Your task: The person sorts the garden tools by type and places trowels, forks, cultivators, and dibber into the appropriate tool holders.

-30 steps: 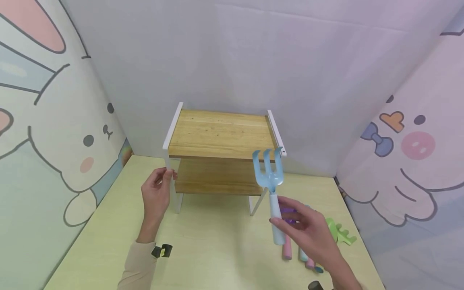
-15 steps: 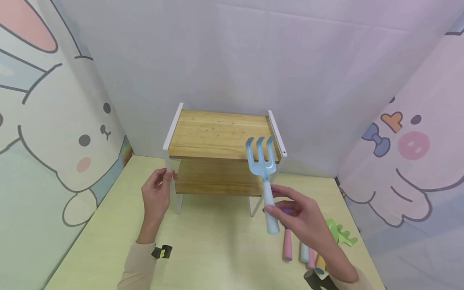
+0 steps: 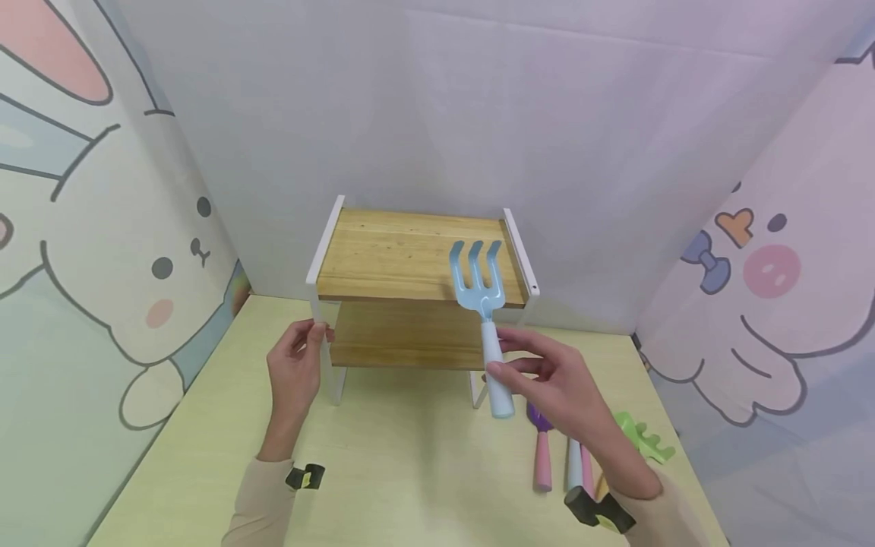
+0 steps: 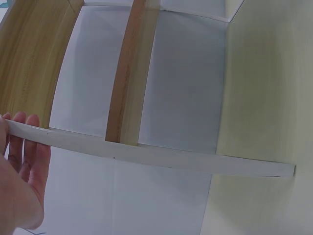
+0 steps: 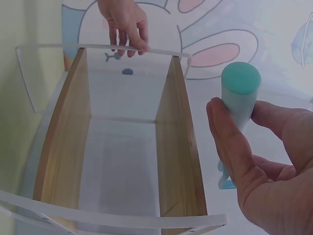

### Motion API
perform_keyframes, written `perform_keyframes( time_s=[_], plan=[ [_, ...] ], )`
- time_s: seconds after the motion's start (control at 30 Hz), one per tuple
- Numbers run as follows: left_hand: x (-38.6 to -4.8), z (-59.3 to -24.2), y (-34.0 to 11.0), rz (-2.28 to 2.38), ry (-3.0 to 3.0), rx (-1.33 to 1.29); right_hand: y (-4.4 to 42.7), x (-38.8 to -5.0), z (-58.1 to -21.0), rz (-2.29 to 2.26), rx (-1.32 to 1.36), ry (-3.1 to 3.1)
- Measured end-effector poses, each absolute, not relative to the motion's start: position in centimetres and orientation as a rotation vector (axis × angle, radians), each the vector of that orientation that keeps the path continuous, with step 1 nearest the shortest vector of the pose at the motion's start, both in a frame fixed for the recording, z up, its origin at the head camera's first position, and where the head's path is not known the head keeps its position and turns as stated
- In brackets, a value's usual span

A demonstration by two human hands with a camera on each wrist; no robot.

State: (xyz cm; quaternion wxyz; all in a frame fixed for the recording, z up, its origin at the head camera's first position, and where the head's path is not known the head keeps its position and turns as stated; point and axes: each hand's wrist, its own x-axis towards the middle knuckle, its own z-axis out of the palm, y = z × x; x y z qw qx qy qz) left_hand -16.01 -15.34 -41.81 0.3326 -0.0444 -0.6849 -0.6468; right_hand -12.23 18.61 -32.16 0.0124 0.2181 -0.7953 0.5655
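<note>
My right hand [image 3: 547, 380] pinches the handle of a light blue toy garden fork [image 3: 484, 298], its three tines pointing up and away. In the head view the fork appears in front of the two-tier wooden shelf [image 3: 417, 254], its tines overlapping the top board. From the right wrist, the handle's green end [image 5: 240, 78] faces the camera and little of the tines shows. My left hand [image 3: 295, 372] grips the shelf's white front left leg [image 4: 161, 155] between thumb and fingers, just below the top board.
On the table's right side lie a purple trowel with a pink handle [image 3: 543, 460], a light blue handle [image 3: 574, 463] and a green rake [image 3: 649, 441], partly behind my right arm. Cartoon-printed curtains [image 3: 164, 304] stand at both sides, with a plain curtain [image 3: 437, 114] behind the shelf.
My right hand has carried the fork left and up, toward the shelf's top board, uncovering more of the tools on the table. My left hand has stayed on the leg.
</note>
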Motion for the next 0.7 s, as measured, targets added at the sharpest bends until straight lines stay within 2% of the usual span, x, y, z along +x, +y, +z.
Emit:
perform_keyframes(
  time_s=[0.5,0.7],
  plan=[
    [-16.0,-41.7,-15.5,-1.682,-1.821,-0.069,16.9,-14.6,-30.8,1.815,0.552,-2.562],
    [-17.1,-43.3,-16.0,-1.690,-1.786,-0.087,15.8,-15.7,-30.2,1.868,0.549,-2.557]
  ],
)
